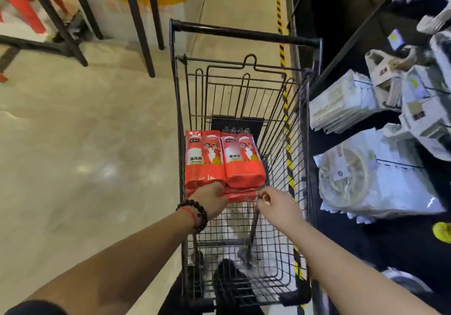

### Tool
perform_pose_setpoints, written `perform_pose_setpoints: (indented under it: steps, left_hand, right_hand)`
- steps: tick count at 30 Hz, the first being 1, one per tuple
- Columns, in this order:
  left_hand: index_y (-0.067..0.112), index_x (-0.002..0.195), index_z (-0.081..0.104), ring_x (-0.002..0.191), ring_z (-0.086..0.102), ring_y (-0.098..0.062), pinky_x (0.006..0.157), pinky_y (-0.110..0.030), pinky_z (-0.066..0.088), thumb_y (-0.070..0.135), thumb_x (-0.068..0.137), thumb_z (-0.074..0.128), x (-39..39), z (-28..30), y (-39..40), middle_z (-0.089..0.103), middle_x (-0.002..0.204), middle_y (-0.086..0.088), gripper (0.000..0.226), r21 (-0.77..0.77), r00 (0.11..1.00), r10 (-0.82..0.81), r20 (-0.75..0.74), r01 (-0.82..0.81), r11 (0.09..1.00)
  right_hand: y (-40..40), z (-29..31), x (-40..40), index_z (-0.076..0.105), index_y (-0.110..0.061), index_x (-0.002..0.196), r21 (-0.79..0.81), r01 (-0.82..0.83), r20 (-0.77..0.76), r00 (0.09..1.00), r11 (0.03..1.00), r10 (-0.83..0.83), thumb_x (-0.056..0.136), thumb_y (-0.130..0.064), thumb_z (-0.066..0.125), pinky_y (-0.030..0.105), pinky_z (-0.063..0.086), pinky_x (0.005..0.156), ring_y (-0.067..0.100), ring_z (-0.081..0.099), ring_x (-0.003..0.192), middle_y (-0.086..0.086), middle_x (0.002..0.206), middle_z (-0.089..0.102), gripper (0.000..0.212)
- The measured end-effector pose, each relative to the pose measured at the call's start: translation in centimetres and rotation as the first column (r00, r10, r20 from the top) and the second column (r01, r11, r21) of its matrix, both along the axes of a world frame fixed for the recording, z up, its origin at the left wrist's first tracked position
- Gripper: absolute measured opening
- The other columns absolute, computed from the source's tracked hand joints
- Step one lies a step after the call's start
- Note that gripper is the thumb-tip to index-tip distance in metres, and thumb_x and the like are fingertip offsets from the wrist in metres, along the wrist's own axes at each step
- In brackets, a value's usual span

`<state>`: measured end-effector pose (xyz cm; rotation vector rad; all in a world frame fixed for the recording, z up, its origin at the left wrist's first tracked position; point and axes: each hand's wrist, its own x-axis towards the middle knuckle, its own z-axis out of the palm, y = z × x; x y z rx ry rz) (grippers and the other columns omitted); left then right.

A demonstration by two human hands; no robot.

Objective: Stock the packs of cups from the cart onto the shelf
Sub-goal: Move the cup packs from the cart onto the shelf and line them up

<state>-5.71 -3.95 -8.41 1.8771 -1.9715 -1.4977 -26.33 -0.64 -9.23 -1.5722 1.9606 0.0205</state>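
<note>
Red packs of cups lie stacked in a black wire cart [280, 109]. One pack [203, 158] is on the left, another [242, 159] on the right, with more red packs [241, 196] under them. My left hand [212, 200], with a bead bracelet on the wrist, grips the near end of the left pack. My right hand [273, 203] is just right of the stack's near end, fingers curled at the lower pack's corner; whether it holds the pack is unclear. The dark shelf [346, 53] stands right of the cart.
The shelf carries white packaged goods [341, 104] and clear packs of plates [346, 180]. Black rack legs [139, 24] and a red stand [22, 2] stand on the beige floor at the far left. Yellow-black tape [280, 34] runs along the shelf base.
</note>
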Motion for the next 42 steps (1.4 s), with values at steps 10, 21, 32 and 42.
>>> perform_pose_setpoints:
  steps: [10, 21, 32, 42]
  left_hand:
    - [0.022, 0.101, 0.056, 0.074, 0.057, -0.009, 0.063, -0.024, 0.047, 0.027, 0.093, 0.051, -0.9, -5.4, -4.1, 0.061, 0.089, 0.008, 0.011, 0.081, 0.986, 0.166, 0.012, -0.166, 0.983]
    - [0.025, 0.124, 0.056, 0.108, 0.059, -0.016, 0.096, -0.034, 0.048, 0.033, 0.090, 0.059, -2.1, -9.9, -4.6, 0.062, 0.120, 0.005, 0.035, 0.250, 0.889, 0.459, 0.009, -0.446, 0.859]
    - [0.027, 0.105, 0.052, 0.089, 0.057, -0.003, 0.072, -0.019, 0.042, 0.029, 0.090, 0.066, -3.6, -8.9, -6.1, 0.061, 0.098, 0.011, 0.020, 0.322, 0.805, 0.588, -0.086, -0.536, 0.781]
    - [0.033, 0.138, 0.041, 0.113, 0.063, -0.026, 0.094, -0.051, 0.047, 0.065, 0.049, 0.084, -3.2, -6.4, -6.9, 0.064, 0.128, -0.005, 0.104, 0.665, 0.575, 0.789, -0.216, -0.504, 0.550]
  right_hand:
    - [-10.5, -11.2, -3.3, 0.058, -0.019, 0.109, 0.119, 0.395, 0.182, 0.893, 0.911, -0.411, 0.090, -0.036, 0.064, 0.029, 0.042, 0.070, 0.028, 0.062, 0.094, 0.001, 0.096, 0.064, 0.026]
    - [-15.6, -22.0, -6.8, 0.052, -0.026, 0.137, 0.540, 0.512, 0.390, 0.552, 0.668, -0.737, 0.057, -0.076, 0.078, 0.051, 0.055, 0.093, 0.028, 0.067, 0.106, 0.005, 0.126, 0.065, 0.098]
    - [-15.1, -16.8, -6.6, 0.057, -0.012, 0.108, 0.480, 0.567, 0.461, 0.486, 0.670, -0.742, 0.082, -0.037, 0.080, 0.034, 0.055, 0.059, 0.025, 0.066, 0.080, 0.009, 0.099, 0.066, 0.043]
    - [-6.3, -8.4, -6.4, 0.053, -0.020, 0.122, 0.494, 0.444, 0.687, 0.328, 0.748, -0.648, 0.067, -0.035, 0.086, 0.038, 0.060, 0.060, 0.034, 0.075, 0.085, 0.016, 0.106, 0.075, 0.065]
